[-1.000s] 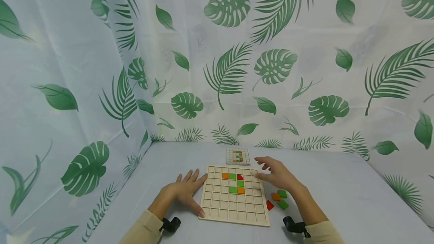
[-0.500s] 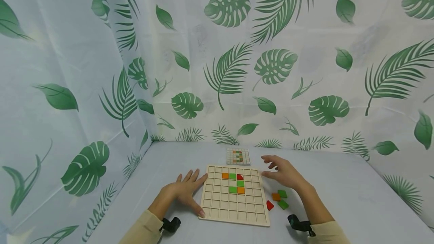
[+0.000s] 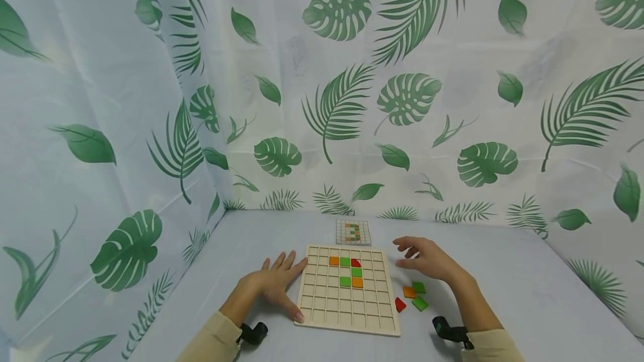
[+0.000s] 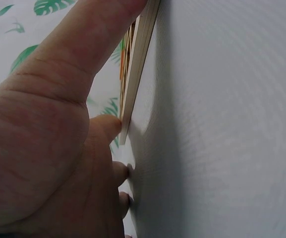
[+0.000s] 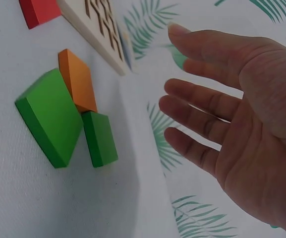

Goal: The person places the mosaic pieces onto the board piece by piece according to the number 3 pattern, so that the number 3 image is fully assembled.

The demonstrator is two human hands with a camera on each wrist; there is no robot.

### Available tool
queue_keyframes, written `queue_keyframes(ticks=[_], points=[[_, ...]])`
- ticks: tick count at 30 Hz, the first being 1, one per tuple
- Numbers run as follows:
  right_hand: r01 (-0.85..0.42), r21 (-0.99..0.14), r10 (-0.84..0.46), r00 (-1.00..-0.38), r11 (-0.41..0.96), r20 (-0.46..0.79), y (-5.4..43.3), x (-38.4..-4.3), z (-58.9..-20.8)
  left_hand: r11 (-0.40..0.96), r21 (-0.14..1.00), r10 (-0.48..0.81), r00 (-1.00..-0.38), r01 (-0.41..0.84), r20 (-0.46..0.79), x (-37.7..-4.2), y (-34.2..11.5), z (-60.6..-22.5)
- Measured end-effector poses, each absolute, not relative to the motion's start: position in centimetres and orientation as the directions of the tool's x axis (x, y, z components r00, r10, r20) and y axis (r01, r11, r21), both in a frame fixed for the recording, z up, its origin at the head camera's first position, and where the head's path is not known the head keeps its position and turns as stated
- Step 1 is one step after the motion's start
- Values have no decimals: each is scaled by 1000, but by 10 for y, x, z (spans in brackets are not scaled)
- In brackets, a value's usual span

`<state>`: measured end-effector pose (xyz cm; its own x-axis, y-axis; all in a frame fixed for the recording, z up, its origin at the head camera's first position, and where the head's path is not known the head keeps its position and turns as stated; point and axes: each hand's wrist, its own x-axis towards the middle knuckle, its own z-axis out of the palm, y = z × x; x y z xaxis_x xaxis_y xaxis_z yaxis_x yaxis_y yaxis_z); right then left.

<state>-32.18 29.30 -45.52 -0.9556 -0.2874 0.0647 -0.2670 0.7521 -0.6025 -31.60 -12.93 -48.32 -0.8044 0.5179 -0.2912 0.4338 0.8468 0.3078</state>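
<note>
A pale wooden grid board lies on the table. Set in its cells are orange, green and red tiles, among them an orange tile and a red one with a rounded side. My left hand spreads its fingers along the board's left side, thumb at the near corner. To the right of the board my right hand hovers with relaxed fingers and nothing in it. Below it lie loose tiles: two green ones, an orange one and a red one.
Behind the board lies a small pattern card printed with a grid and coloured squares. A leaf-printed curtain hangs behind and to the left of the pale table.
My right hand has moved right, away from the board's far right edge, towards the space above the loose tiles. The left hand, board and tiles have stayed in place.
</note>
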Motion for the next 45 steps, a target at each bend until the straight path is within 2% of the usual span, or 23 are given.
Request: queue_keyframes(ticks=[11,25,45], points=[[-252,-628,-308,-951,736,19,303,-322,-455,851,309,510,-807,424,-297,-316,-129,-484],[-196,-658,-349,-931,727,-108,320,-320,-457,849,304,516,-804,433,-296,-316,-130,-485],[-195,-671,-407,-897,715,-174,331,-318,-461,843,320,521,-803,432,-290,-316,-130,-485]])
